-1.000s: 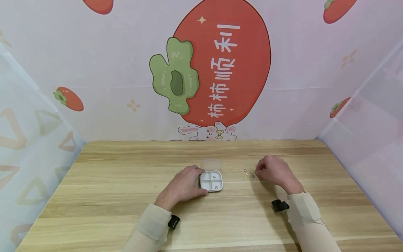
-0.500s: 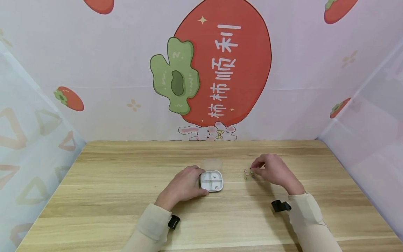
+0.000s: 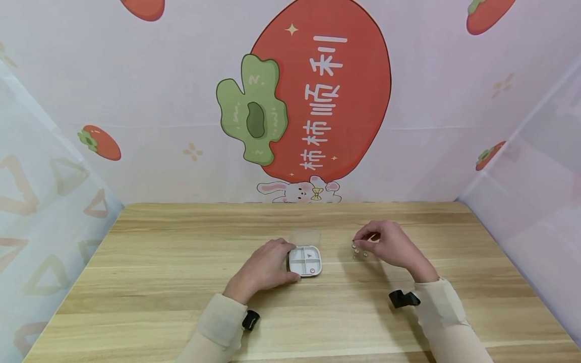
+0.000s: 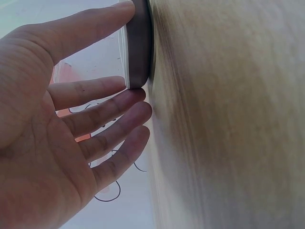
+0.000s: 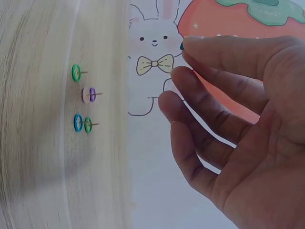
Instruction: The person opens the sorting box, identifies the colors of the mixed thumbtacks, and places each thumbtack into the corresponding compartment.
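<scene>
My left hand [image 3: 267, 265] grips the left side of a small white pill box [image 3: 297, 268], thumb at the front edge and index finger at the back. In the left wrist view, its dark side [image 4: 139, 47] sits between the thumb and index fingertip. A thumbtack [image 3: 312, 270] lies in its front right compartment, and a small grey thing [image 3: 309, 255] in the back right one. My right hand [image 3: 391, 245] pinches a thumbtack between thumb and index finger; only a teal sliver [image 5: 181, 46] shows. Below it, several thumbtacks lie points up: green [image 5: 76, 73], pink [image 5: 85, 95], purple [image 5: 93, 94] and blue [image 5: 78, 123].
The box's translucent lid [image 3: 305, 236] stands open toward the back. Everything rests on a wood-grain table [image 3: 181, 232]. Behind it rises a printed backdrop [image 3: 190, 101], with pale side panels at left and right.
My right hand has moved left, from beside the thumbtacks to above them, with the pinched tack in its fingertips. The left hand and the pill box have stayed put.
</scene>
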Available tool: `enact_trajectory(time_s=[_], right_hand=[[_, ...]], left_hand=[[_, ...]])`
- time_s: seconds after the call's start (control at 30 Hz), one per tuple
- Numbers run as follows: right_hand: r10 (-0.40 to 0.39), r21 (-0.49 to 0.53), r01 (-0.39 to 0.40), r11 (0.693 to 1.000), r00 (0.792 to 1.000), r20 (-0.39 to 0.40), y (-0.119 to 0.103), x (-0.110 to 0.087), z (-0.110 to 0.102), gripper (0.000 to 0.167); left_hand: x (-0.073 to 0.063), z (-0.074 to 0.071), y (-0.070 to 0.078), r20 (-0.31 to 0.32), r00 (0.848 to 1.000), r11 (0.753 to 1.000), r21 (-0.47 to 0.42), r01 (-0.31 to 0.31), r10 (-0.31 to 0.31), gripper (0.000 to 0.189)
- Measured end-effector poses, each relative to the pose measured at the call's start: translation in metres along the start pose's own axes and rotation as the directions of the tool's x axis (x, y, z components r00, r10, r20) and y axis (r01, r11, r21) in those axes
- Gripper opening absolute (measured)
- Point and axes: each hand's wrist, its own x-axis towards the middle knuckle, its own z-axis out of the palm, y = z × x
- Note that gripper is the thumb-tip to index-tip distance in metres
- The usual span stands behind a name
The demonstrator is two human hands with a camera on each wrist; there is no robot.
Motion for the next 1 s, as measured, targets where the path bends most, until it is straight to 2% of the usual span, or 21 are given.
enact_trajectory(time_s=[0.3,0.67,1.0], right_hand=[[-0.029,0.075,0.028,0.997,1.0,0.004,-0.007,0.001,0.007,0.008],[-0.028,0.097,0.023,0.995,0.998,0.05,-0.019,0.003,0.016,0.006],[-0.073,0.101,0.066,0.993,0.995,0.062,-0.024,0.003,0.025,0.01]], left_hand=[[0.0,0.001,0.0,-0.005,1.0,1.0,0.004,-0.009,0.009,0.066],[0.001,0.001,0.0,-0.007,1.0,1.0,0.009,-0.014,0.014,0.066],[0.001,0.002,0.0,-0.01,1.0,1.0,0.012,-0.018,0.018,0.066]])
